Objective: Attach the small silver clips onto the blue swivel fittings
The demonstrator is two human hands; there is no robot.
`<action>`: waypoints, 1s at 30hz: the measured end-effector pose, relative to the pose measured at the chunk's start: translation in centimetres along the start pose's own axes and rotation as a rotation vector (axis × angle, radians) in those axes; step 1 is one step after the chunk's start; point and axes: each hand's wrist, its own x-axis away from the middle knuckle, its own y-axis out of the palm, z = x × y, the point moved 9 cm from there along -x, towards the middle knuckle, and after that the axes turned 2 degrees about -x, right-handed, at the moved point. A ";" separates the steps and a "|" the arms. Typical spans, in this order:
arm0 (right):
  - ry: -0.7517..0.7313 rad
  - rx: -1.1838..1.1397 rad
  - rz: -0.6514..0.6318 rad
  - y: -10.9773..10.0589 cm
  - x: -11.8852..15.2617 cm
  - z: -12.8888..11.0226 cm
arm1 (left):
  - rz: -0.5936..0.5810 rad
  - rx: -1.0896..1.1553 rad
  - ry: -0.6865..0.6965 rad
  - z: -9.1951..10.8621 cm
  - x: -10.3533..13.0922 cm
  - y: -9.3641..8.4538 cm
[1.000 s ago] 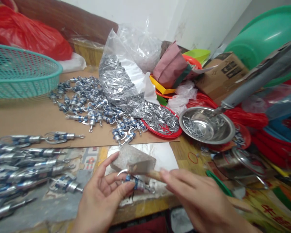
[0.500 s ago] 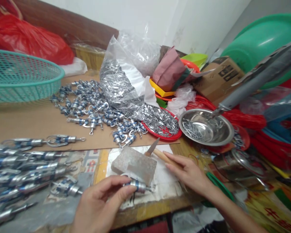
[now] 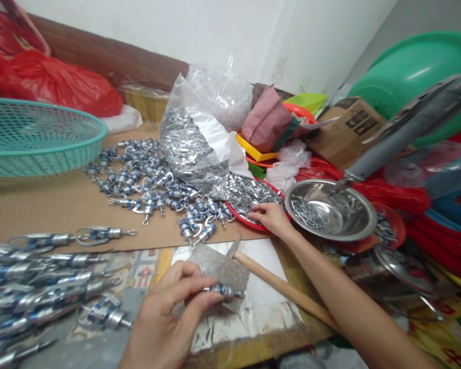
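Note:
My left hand [image 3: 176, 307] pinches a small metal fitting [image 3: 226, 292] with blue bands between thumb and fingers, at the near edge of a grey stone block [image 3: 225, 269]. My right hand [image 3: 271, 215] is over a red plate [image 3: 249, 224] heaped with small flat metal pieces [image 3: 249, 192]. Its fingertips are close together among the pieces, and anything between them is too small to make out. The hammer [image 3: 280, 284] lies loose, its head against the block and its wooden handle running under my right forearm.
Finished-looking blue-banded fittings [image 3: 134, 174] are piled on cardboard [image 3: 54, 205]; longer ones [image 3: 34, 277] lie at left. A bag of metal pieces [image 3: 192, 143] leans behind the plate. A steel bowl [image 3: 341, 225] holds pins, with a grey lamp-like arm [image 3: 399, 138] above. A turquoise basket [image 3: 42, 159] stands at left.
My right hand has let go of the hammer and moved up and away to the red plate. The hammer now rests beside the block. My left hand still holds the fitting.

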 end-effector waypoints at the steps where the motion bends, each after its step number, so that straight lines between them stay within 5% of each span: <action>1: 0.002 -0.010 0.028 -0.2 0.1 0.1 | -0.018 -0.003 0.022 0.1 0.0 0.1; 10: -0.019 -0.232 0.256 -3.6 2.9 -1.8 | -0.034 -0.035 0.133 0.4 0.6 -0.1; 13: -0.021 -0.375 0.177 -2.7 5.9 -5.7 | 0.028 -0.030 0.106 -0.1 0.6 -0.5; 17: -0.129 -0.698 -0.080 -0.3 10.3 -12.2 | 0.082 -0.015 0.046 -0.9 0.6 -0.8; 20: -0.191 -0.801 -0.112 0.0 11.8 -14.3 | 0.088 0.013 0.023 -0.9 0.4 -0.8; 26: -0.226 -0.787 -0.123 0.3 12.2 -14.4 | 0.047 0.116 0.034 -0.2 0.4 -0.5; 30: -0.543 -0.577 0.059 -2.0 14.2 -16.0 | 0.014 0.245 -0.087 -1.1 0.8 -0.6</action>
